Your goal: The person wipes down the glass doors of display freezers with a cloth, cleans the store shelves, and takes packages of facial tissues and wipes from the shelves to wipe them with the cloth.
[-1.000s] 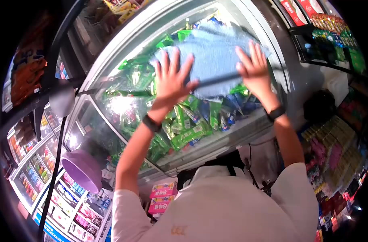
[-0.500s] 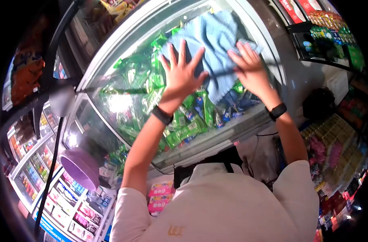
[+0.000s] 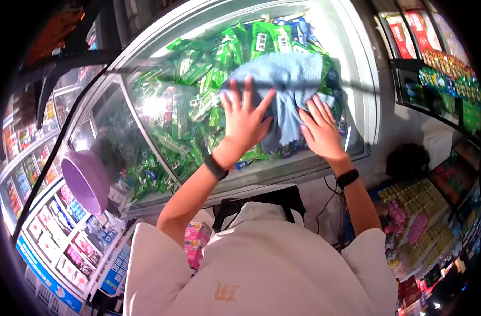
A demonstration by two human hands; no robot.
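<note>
A crumpled light-blue cloth lies on the glass lid of a chest freezer. With fingers spread flat, my left hand rests over the cloth's left edge. My right hand presses its stretched fingers on the lower right part of the cloth; neither hand is wrapped around it. Beneath the glass are many green packets, with some blue ones among them. The cloth and hands hide part of the packets.
White frame edges border the freezer top. A purple basin is at the left, near shelves of small packaged goods. At the right are a product rack and stacked goods. Pink boxes stand below the freezer.
The cloth has been drawn nearer to me and is more bunched, uncovering packets at the far end. Both hands stay on it, and the camera view has shifted.
</note>
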